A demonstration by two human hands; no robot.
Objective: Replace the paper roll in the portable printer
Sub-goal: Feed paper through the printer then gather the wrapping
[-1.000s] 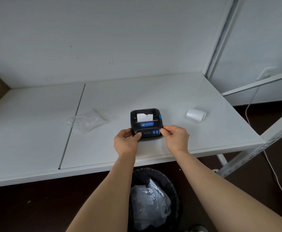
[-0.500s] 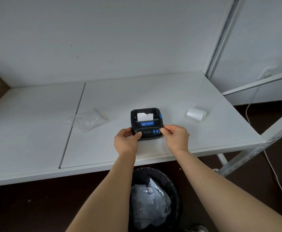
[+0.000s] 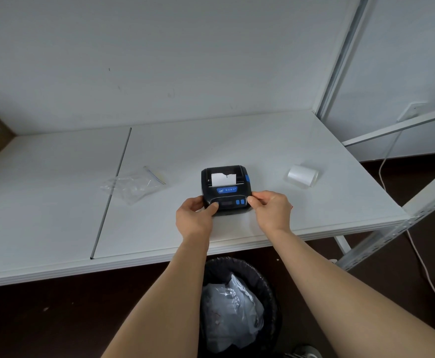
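— So, where do we stand with the portable printer?

— We have it flat on the white shelf, close to the front edge, above the black waste bin. Our left hand pinches its near-left corner, thumb on top by the display; our right hand grips the near-right corner, fingertips pressed to the side. Both hands are closed on the casing, neither is lifting it.

— How do we expect it to handle?

— Probably as a rigid plastic box, light enough for one hand and not slippery. Its weak spots seem to be the hinged lid and the torn paper strip poking from the slot, which would rip at a tug.

— Where should we take hold, then?

— Along the sides of the lower body, as now, to steady it. The blue tab on the right edge looks like the cover release, though we cannot be certain; one hand likely goes there.

— And the new paper roll?

— It lies on its side well to the right of the printer, in a clear wrapper, we think. Soft and crushable, so we hold it by the ends. The empty plastic bag at left stays out of it.
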